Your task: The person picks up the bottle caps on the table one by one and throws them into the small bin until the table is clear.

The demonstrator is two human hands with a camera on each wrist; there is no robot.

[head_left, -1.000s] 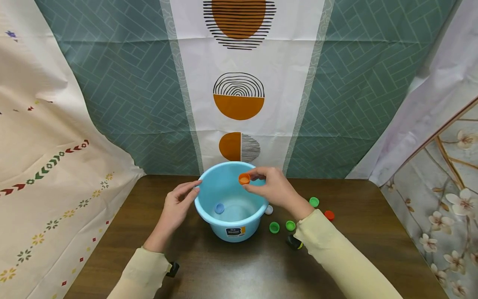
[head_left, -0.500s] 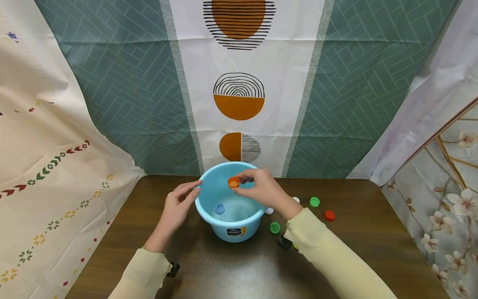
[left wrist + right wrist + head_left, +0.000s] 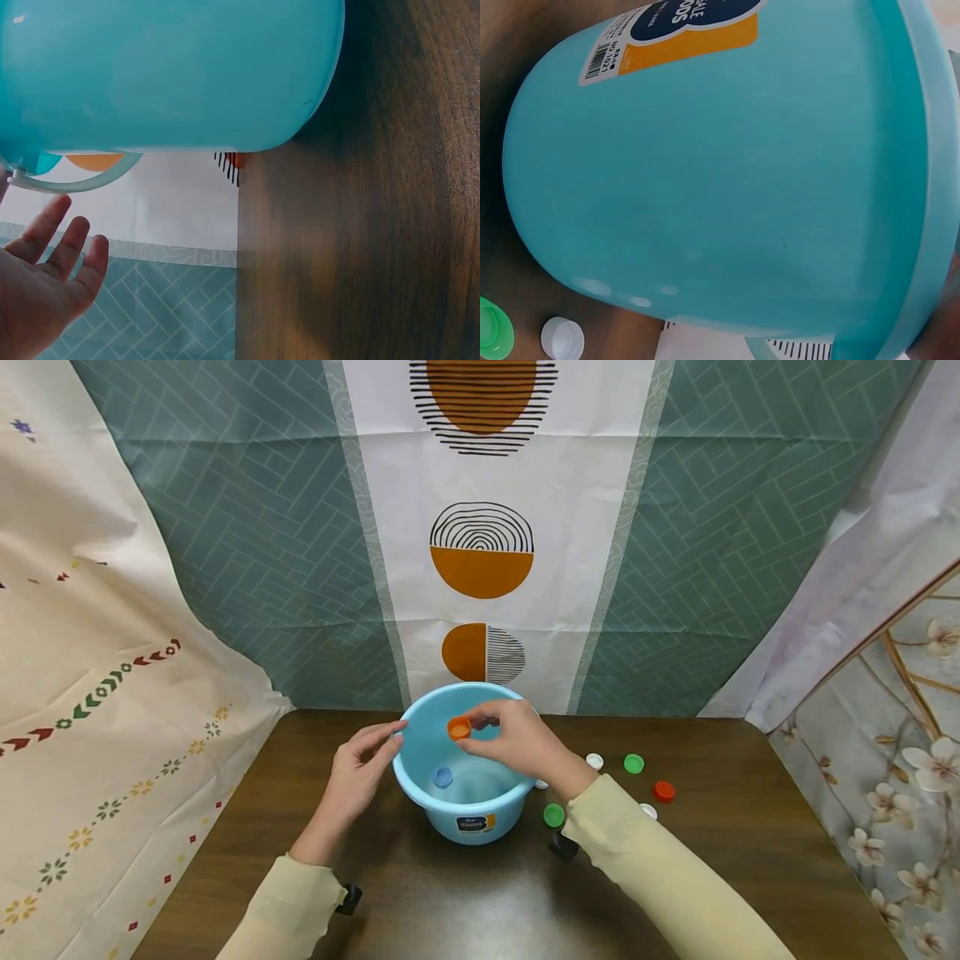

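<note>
A light blue plastic basin stands upright on the table. At its left rim, the thumb and forefinger of my left hand pinch the edge; in the left wrist view the other fingers spread out below the rim. My right hand reaches over the right rim and pinches an orange bottle cap between thumb and fingers, above the basin's inside, hollow side showing. A blue bottle cap lies inside on the basin's bottom.
Right of the basin, loose caps lie on the brown table: a green cap, another green cap, a red cap and several white ones, including a white cap. A patterned curtain hangs behind.
My right hand has moved left with the orange cap, further over the basin. White caps that the right arm covered now show. The left hand stays at the rim.
</note>
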